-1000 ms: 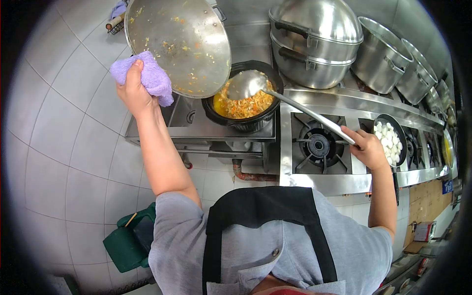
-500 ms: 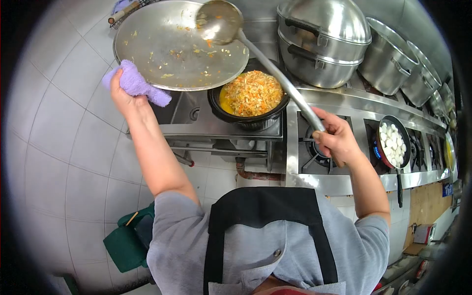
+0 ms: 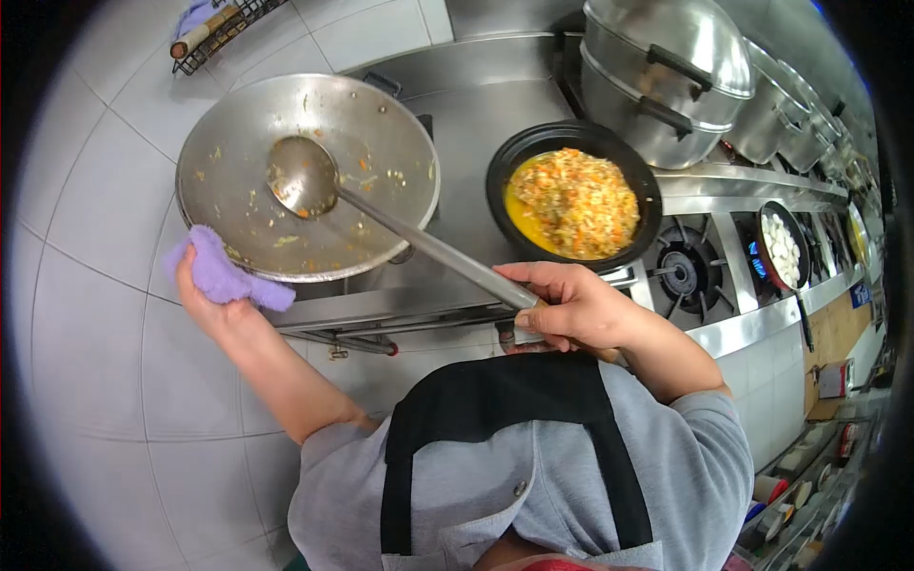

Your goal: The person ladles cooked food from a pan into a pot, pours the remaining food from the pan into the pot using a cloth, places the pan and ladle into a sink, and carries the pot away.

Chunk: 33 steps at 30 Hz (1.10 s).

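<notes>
A large metal wok point(image 3: 381, 143), nearly emptied, has bits of food stuck to its inside. My left hand point(image 3: 224, 305) grips its near-left rim through a purple cloth point(image 3: 224, 266). Closed round the handle of a long metal ladle point(image 3: 428, 247) is my right hand point(image 3: 576, 309). The ladle's bowl rests in or just over the wok. To the right of the wok, a black pot point(image 3: 500, 176) holds a heap of chopped orange and pale food point(image 3: 581, 205) with yellow liquid at its left side.
A lidded steel steamer point(image 3: 657, 86) and tall steel pots point(image 3: 762, 124) stand at the back right. An unlit burner point(image 3: 681, 274) lies right of the black pot. Farther right, a frying pan point(image 3: 783, 249) with white pieces sits over a blue flame. A wire rack point(image 3: 228, 38) is at upper left.
The wok has come down and away from above the black pot, which now shows fully. The ladle has moved left and down with it. My view has shifted left.
</notes>
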Each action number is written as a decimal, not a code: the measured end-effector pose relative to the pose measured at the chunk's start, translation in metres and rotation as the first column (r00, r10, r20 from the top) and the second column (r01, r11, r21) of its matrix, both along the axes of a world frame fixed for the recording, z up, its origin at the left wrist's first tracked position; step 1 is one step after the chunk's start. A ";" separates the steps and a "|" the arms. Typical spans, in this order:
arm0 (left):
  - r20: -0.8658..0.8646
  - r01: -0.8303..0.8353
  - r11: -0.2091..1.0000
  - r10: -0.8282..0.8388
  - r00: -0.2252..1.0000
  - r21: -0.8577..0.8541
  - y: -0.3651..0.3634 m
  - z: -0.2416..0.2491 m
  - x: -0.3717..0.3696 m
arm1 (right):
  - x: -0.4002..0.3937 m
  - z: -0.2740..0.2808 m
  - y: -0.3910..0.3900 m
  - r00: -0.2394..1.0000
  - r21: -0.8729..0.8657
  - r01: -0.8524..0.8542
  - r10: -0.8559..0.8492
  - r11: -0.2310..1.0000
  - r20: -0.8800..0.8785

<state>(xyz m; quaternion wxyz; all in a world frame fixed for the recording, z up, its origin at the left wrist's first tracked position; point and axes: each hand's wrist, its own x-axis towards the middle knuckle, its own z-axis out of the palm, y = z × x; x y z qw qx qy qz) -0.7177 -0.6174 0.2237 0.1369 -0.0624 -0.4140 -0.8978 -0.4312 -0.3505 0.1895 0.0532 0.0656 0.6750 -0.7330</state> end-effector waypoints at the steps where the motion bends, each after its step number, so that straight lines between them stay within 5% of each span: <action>1: 0.098 -0.020 1.000 0.021 0.995 -0.008 -0.005 0.002 -0.010 | -0.015 -0.005 -0.006 1.000 0.003 -0.006 0.006 1.000 0.030; 6: 0.242 0.161 0.984 -0.138 0.960 -0.078 0.001 -0.043 -0.074 | -0.085 -0.054 -0.018 0.985 -0.256 0.079 -0.037 0.963 0.168; 13: 0.352 0.291 0.953 -0.243 0.904 -0.088 0.046 -0.142 -0.178 | -0.168 -0.135 -0.020 0.942 -0.318 0.213 -0.108 0.924 0.319; 19: 0.368 0.484 0.875 -0.455 0.811 0.015 0.091 -0.244 -0.240 | -0.233 -0.188 -0.032 0.796 -0.186 0.516 -0.389 0.836 0.463; 23: 0.448 0.491 0.868 -0.466 0.763 0.067 0.108 -0.285 -0.258 | -0.260 -0.208 -0.025 0.776 -0.152 0.514 -0.383 0.844 0.501; 24: 0.411 0.632 0.770 -0.608 0.679 0.094 0.098 -0.299 -0.267 | -0.264 -0.211 -0.025 0.760 -0.148 0.535 -0.397 0.832 0.515; 27: 0.515 0.597 0.794 -0.561 0.648 0.115 0.083 -0.328 -0.289 | -0.274 -0.237 -0.021 0.737 -0.133 0.560 -0.418 0.818 0.531; 30: 0.699 0.633 0.741 -0.331 0.634 -0.224 0.059 -0.372 -0.321 | -0.280 -0.244 -0.014 0.747 -0.046 0.478 -0.378 0.877 0.547; 31: 0.739 0.632 0.691 -0.208 0.640 -0.352 0.048 -0.380 -0.325 | -0.281 -0.244 -0.012 0.752 -0.009 0.427 -0.350 0.904 0.558; 32: 0.650 0.646 0.172 -0.041 0.759 -0.743 0.031 -0.408 -0.353 | -0.284 -0.262 -0.011 0.696 -0.077 0.498 -0.346 0.864 0.629; 33: 0.582 0.579 -0.101 0.002 0.813 -0.809 0.027 -0.434 -0.375 | -0.285 -0.257 -0.013 0.688 -0.021 0.445 -0.327 0.895 0.648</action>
